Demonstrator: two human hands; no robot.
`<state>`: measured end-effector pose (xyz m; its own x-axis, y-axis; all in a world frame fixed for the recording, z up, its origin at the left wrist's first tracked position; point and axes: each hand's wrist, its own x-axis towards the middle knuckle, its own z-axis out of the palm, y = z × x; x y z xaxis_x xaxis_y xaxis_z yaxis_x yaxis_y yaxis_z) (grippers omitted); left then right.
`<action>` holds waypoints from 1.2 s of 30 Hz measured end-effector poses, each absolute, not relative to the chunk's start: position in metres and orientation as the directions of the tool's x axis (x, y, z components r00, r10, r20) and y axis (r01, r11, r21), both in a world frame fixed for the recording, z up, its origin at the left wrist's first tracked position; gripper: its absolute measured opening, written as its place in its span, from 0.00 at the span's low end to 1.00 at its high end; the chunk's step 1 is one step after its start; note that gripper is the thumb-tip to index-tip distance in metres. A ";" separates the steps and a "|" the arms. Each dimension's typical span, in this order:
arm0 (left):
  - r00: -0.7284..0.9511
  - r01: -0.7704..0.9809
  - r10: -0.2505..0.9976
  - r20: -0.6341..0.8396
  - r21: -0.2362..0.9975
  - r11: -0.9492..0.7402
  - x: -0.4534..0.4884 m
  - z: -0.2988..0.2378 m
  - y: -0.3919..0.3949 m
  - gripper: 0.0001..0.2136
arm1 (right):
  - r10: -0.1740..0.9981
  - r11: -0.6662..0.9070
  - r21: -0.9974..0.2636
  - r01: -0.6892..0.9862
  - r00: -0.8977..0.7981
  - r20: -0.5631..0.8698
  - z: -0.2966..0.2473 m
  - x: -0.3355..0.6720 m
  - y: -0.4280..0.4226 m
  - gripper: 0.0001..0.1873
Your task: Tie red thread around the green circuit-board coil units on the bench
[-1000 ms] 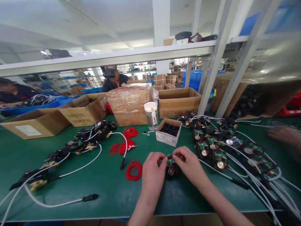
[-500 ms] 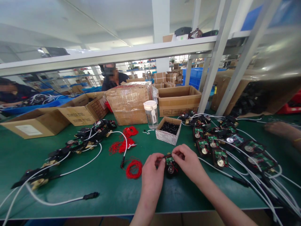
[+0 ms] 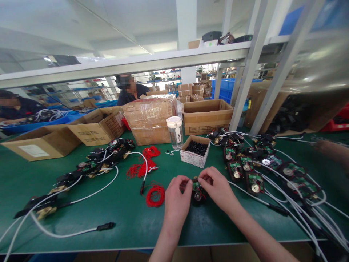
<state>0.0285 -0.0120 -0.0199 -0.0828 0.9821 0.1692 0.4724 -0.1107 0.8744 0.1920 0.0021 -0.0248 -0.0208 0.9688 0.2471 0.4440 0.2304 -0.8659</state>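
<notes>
Between my two hands, low on the green table, is a black device housing [image 3: 198, 197] with a green circuit board and a round silver part. My left hand [image 3: 178, 193] has its thumb and fingers closed at the housing's upper left edge. From the other side, the closed fingertips of my right hand [image 3: 214, 183] press at its upper right edge. The fingers hide the spot they work at, so any small piece there cannot be made out. Just beyond my hands stands a small open carton [image 3: 195, 160] of small black parts.
Several similar devices [image 3: 255, 183] with white cables lie to the right, and more [image 3: 92, 163] lie to the left. Red wire coils [image 3: 155, 195] are left of my hands. Behind stand a lidded cup [image 3: 175, 134] and cardboard boxes [image 3: 149, 120]. Another person's hand [image 3: 331, 149] is at far right.
My hands stay at the same device with only a very slight shift. The other person's hand at far right has moved a little further right.
</notes>
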 end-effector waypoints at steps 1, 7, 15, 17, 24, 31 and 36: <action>-0.078 0.473 0.983 0.164 0.875 -0.109 0.029 -0.019 -0.012 0.07 | 0.971 0.225 -0.874 0.431 -0.023 0.239 -0.025 0.192 0.003 0.08; -0.076 0.473 0.984 0.159 0.875 -0.105 0.027 -0.019 -0.011 0.06 | 0.977 0.210 -0.891 0.402 -0.043 0.211 -0.025 0.197 0.005 0.10; -0.020 0.317 0.996 0.089 0.945 -0.078 0.020 -0.026 -0.013 0.09 | 0.984 0.179 -0.909 0.375 -0.078 0.162 -0.028 0.207 0.003 0.10; -0.029 0.314 0.995 0.094 0.946 -0.080 0.021 -0.027 -0.013 0.08 | 0.984 0.177 -0.910 0.375 -0.074 0.161 -0.030 0.208 0.003 0.10; -0.036 0.247 0.996 0.080 0.966 -0.069 0.019 -0.034 -0.018 0.11 | 0.983 0.181 -0.909 0.375 -0.074 0.165 -0.036 0.212 -0.003 0.11; -0.030 0.196 0.999 0.012 0.981 -0.006 0.020 -0.044 -0.032 0.19 | 0.980 0.200 -0.892 0.406 -0.084 0.181 -0.043 0.213 -0.019 0.08; -0.007 0.189 1.000 -0.007 0.982 0.008 0.022 -0.047 -0.038 0.21 | 0.985 0.172 -0.892 0.417 -0.081 0.152 -0.050 0.210 -0.029 0.07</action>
<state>0.0223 -0.0381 -0.0467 -0.0066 1.0000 -0.0071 0.1891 0.0082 0.9819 0.2096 -0.0294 -0.0498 -0.0807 0.9851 0.1518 0.4173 0.1717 -0.8924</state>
